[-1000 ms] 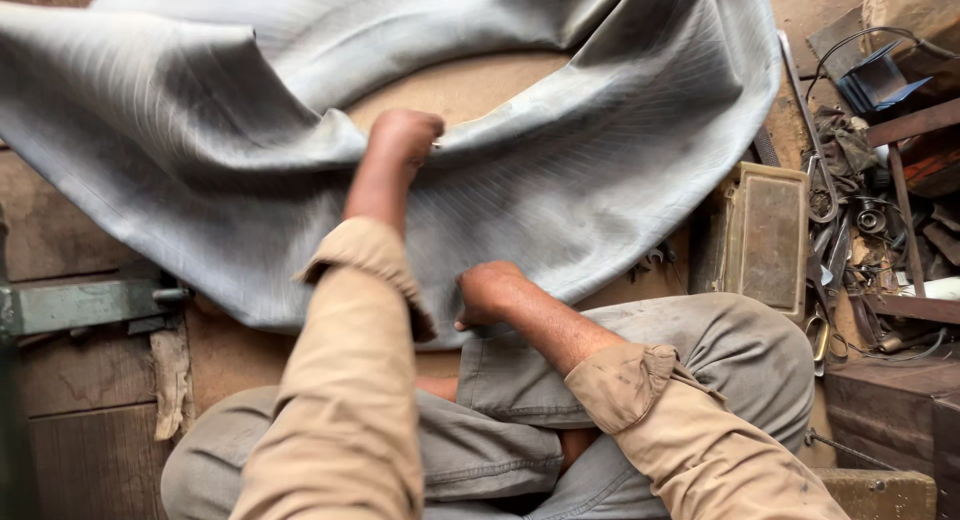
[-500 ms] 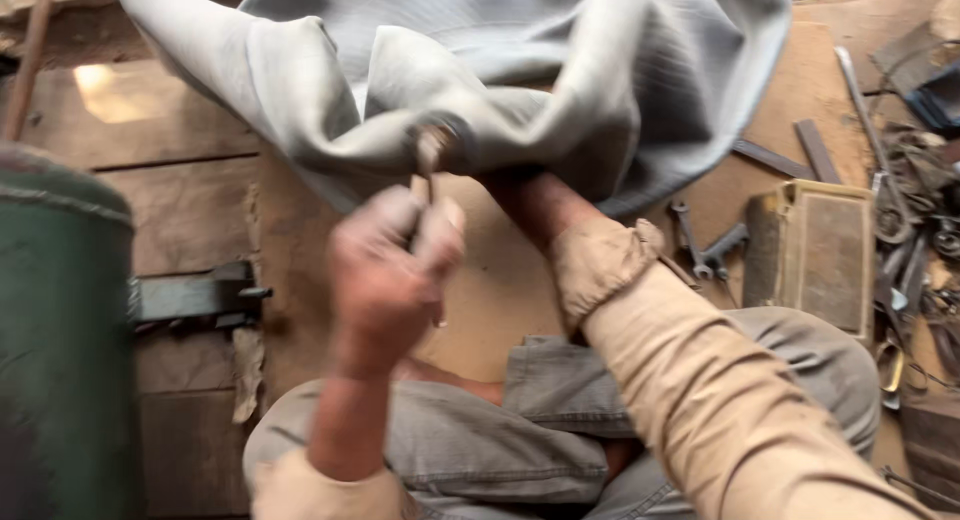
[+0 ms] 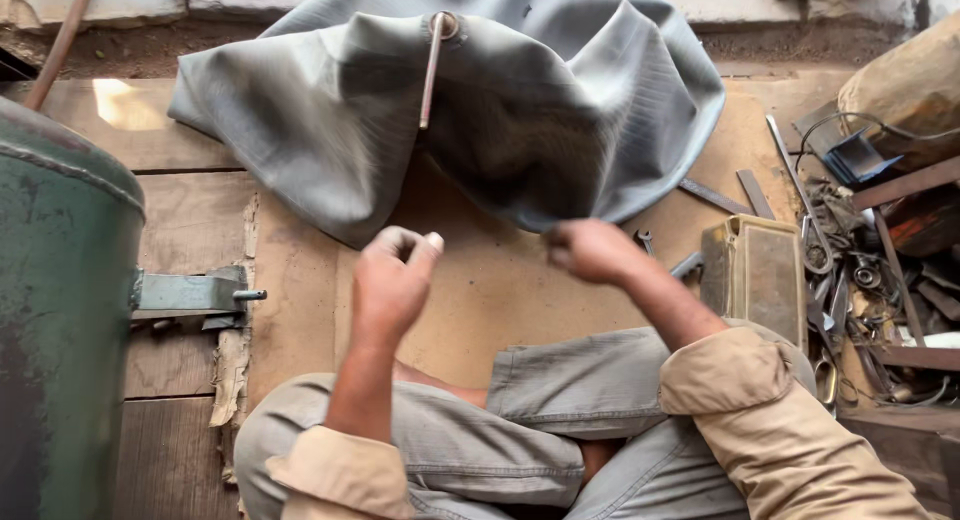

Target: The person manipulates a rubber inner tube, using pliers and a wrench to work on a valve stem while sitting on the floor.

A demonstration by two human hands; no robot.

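The floor (image 3: 180, 195) is worn wooden planks, and a sheet of tan board (image 3: 480, 290) covers its middle part. A large grey rubber inner tube (image 3: 560, 110) lies slumped across the upper centre of the frame, over the planks and the board, with its long metal valve stem (image 3: 431, 72) lying down its face. At the left edge stands a green metal tank (image 3: 55, 310), and a metal bracket (image 3: 190, 292) juts from its side just above the planks. At the right, a small yellowish metal box (image 3: 755, 275) rests on the board, near flat metal strips (image 3: 715, 195). Further right lies a heap of tools and scrap metal (image 3: 870, 290).
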